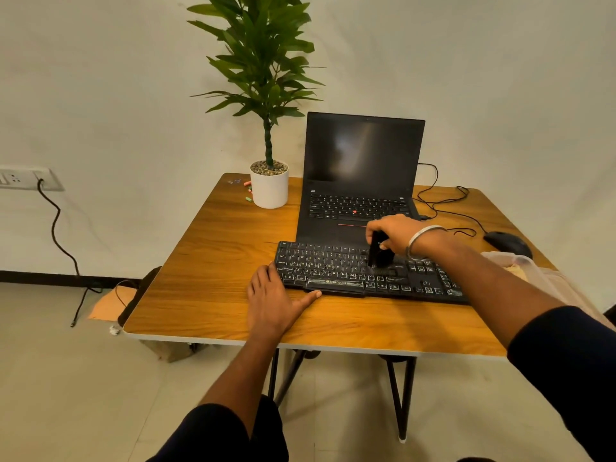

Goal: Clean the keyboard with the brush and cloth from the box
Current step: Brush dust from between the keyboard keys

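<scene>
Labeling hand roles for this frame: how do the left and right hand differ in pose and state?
The left hand lies flat with straight fingers, braced against the keyboard's left end and near edge; the right hand is curled round a black brush.
The left hand holds nothing; the right presses the brush bristles onto the keys right of centre.
The right wrist wears a metal bangle; the left wrist is bare.
Both work on the same keyboard.
</scene>
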